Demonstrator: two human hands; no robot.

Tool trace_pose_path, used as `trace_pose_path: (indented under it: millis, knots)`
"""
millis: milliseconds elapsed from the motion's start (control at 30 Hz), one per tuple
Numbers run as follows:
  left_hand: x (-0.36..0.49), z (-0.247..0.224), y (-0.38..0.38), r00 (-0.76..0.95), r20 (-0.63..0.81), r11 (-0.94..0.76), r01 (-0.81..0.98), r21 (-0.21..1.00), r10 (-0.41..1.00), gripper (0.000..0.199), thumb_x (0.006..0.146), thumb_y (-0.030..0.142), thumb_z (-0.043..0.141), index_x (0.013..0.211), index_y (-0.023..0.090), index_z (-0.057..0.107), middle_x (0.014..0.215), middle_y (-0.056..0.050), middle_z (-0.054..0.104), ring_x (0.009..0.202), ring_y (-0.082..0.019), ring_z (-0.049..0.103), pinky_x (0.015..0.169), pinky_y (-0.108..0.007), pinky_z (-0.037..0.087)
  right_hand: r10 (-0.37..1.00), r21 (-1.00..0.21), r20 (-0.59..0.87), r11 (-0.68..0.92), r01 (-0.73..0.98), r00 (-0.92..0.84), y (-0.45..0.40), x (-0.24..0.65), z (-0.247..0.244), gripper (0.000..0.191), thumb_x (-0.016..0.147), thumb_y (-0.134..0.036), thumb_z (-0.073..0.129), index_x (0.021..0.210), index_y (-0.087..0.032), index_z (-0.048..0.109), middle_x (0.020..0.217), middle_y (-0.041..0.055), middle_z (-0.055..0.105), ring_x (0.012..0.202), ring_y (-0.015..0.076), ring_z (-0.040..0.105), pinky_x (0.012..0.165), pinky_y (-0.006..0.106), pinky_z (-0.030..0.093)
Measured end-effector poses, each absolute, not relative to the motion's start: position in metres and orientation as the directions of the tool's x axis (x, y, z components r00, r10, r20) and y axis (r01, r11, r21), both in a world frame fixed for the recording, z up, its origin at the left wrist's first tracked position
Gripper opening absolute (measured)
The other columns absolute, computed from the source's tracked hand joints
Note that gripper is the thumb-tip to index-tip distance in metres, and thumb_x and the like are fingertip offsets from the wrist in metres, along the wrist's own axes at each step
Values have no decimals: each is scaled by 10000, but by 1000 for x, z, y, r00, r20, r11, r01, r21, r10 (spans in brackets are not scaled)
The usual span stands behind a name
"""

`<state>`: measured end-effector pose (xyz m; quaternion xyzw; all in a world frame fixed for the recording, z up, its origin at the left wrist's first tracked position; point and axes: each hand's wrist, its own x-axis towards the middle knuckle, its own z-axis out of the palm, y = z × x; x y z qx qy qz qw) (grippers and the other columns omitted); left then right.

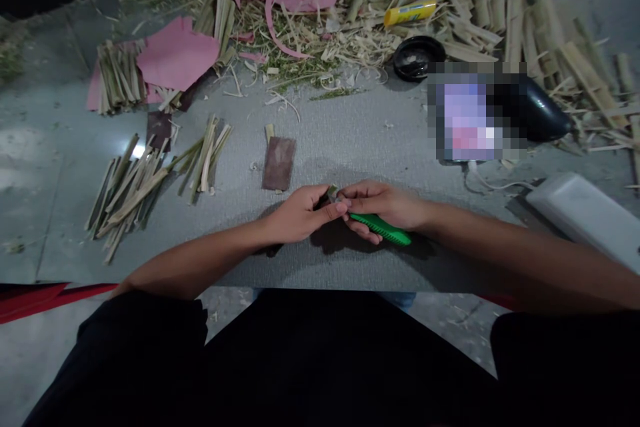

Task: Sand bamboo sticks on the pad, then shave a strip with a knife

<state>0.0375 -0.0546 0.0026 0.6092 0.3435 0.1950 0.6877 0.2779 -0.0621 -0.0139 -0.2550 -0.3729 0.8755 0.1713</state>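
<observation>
My right hand is closed on a green utility knife, its handle slanting down to the right below my palm. My left hand meets it at the blade end, thumb and fingers pinching a small bamboo strip. Most of the strip and the blade are hidden by my fingers. Both hands are just above the grey table, near its front edge. Left of them lies a brown sandpaper piece, on top of a short strip end.
Loose bamboo strips lie at left. Bundled strips, pink paper, shavings and a yellow glue stick spread along the back. At right are a black lid, a blurred phone with a cable and a white box.
</observation>
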Motion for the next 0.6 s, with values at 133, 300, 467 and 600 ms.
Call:
trace_pose_path:
  millis: [133,300,467,600]
  knots:
    - [39,5,-54,681,-196,125,152,980,706,630,1021,803,801,841,235,596,668,50,465,658,-134,447,607,-245,334,512,-754,-316,-647,-116,-799,-64,276,-11,457,1041,-579,930,959,-222,657,664,-56,667,441,103,571,395,223,444]
    - [40,4,-56,666,-176,118,131,984,725,633,1025,805,798,834,234,604,674,48,461,669,-138,452,602,-243,335,530,-759,-307,-638,-133,-790,-66,273,-10,497,1028,-622,940,941,-225,656,656,-57,658,450,105,572,400,228,455]
    - [40,1,-57,661,-198,167,110,980,724,655,995,835,824,848,228,627,677,58,460,668,-134,446,607,-249,353,554,-769,-316,-625,-134,-770,-66,272,-11,550,984,-683,969,931,-221,676,653,-60,649,473,104,573,412,227,463]
    - [39,-1,-57,658,-187,149,114,982,729,676,1010,861,790,846,231,606,678,59,454,682,-139,463,636,-262,374,568,-788,-305,-601,-131,-765,-67,272,-10,562,991,-698,959,918,-216,678,650,-55,650,472,101,572,405,220,441]
